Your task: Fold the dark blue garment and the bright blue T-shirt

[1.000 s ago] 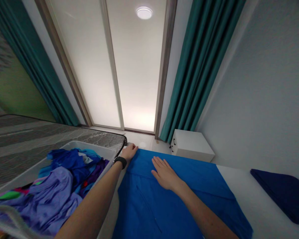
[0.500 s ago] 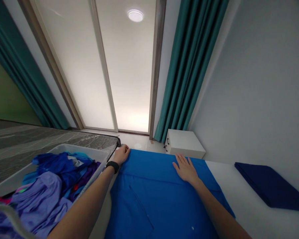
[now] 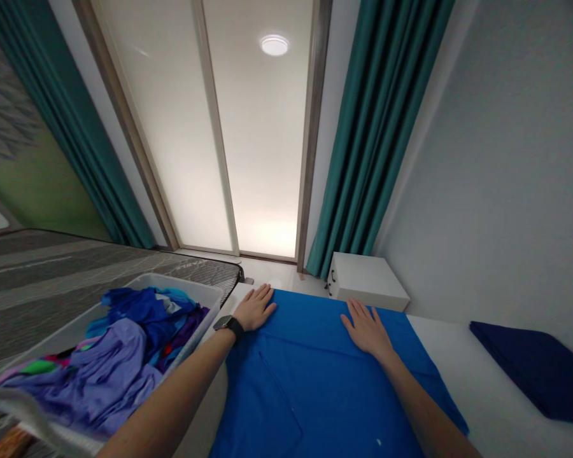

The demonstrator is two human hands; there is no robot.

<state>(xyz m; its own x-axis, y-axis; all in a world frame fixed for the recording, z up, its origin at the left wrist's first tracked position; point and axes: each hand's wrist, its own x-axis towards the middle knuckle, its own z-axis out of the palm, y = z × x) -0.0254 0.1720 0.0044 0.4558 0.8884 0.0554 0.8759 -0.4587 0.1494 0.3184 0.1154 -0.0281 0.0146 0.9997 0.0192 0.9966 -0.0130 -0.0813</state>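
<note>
A blue garment [image 3: 310, 369] lies spread over a white table [image 3: 442, 340], with a dark slanted line, perhaps a pocket opening or seam, on its left half. My left hand [image 3: 255, 308], with a black watch [image 3: 229, 326] on its wrist, rests flat at the far left corner of the cloth, fingers stretched out. Near the far edge, to the right, my right hand [image 3: 367, 327] lies flat on the same cloth with its fingers spread. Neither hand grips anything. My forearms cover parts of the cloth's sides.
Left of the table stands a white basket [image 3: 205, 296] heaped with purple, blue and colourful clothes [image 3: 119, 362]. A folded navy cloth [image 3: 530, 369] lies at the table's right. Beyond are a white drawer cabinet [image 3: 370, 277], teal curtains [image 3: 382, 140] and frosted sliding doors [image 3: 262, 146].
My left hand has gone from curled fingers at the cloth's far left corner to lying flat with fingers extended. My right hand stays flat on the cloth. The view has shifted slightly left.
</note>
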